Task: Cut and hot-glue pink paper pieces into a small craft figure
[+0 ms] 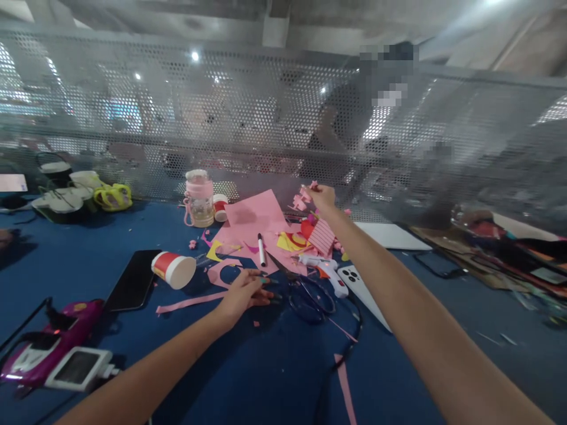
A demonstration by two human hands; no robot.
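Observation:
My left hand [245, 295] rests low over the blue table, fingers apart and holding nothing, beside a cut pink paper piece [217, 273] and left of the dark-handled scissors [312, 298]. Farther back, my right hand [322, 198] is closed on small pink paper pieces [302, 199] above the pile's back right. Pink paper sheets [257, 213] lie in the middle with a white marker [261, 251] on them. A striped pink piece [322, 237], yellow scraps [290, 241] and a glue gun [328, 273] lie to the right, next to a white phone [363, 295].
On the left are a tipped paper cup [179, 271], black phone [133, 280] and purple power strip [57, 336]. A pink-lidded bottle [199, 198] stands behind. A perforated screen [248, 118] borders the table [266, 378]; cardboard [456, 254] lies right. Another person's hand [5, 238] shows far left.

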